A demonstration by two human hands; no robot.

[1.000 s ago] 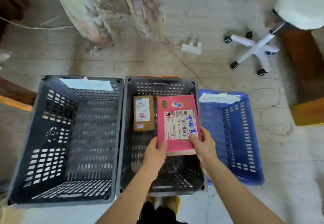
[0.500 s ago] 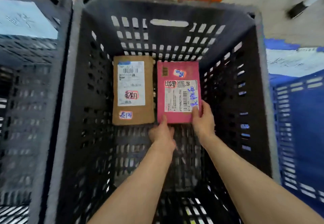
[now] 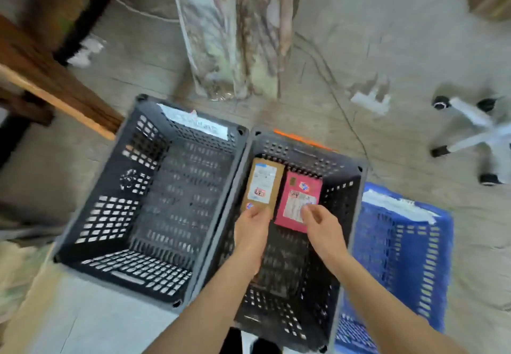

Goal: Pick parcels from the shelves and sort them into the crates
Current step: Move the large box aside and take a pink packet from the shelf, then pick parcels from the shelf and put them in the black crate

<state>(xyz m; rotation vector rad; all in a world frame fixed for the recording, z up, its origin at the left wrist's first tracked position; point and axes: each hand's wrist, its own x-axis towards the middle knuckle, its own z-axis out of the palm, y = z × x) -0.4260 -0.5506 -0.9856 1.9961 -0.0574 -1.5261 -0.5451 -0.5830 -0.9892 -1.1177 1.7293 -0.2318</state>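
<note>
A pink parcel [image 3: 297, 201] with a white label lies flat on the bottom of the middle black crate [image 3: 343, 196], beside a brown parcel [image 3: 264, 182]. My left hand [image 3: 251, 229] hovers over the near end of the brown parcel, fingers loosely curled, holding nothing. Above the pink parcel's near right corner is my right hand [image 3: 322, 223], relaxed and empty. An empty black crate [image 3: 110, 215] stands to the left and a blue crate [image 3: 401, 245] to the right, each with a paper label on its far rim.
A patterned hanging cloth [image 3: 235, 35] drops to the floor behind the crates. A wooden bench [image 3: 55, 88] juts in at the left. A white chair base [image 3: 470, 132] on castors, a white power strip [image 3: 370, 101] and a thin cable lie at the right.
Both hands have let go of the pink parcel, which now lies in the middle crate. The hands have lifted away and the camera has pulled back and swung left.
</note>
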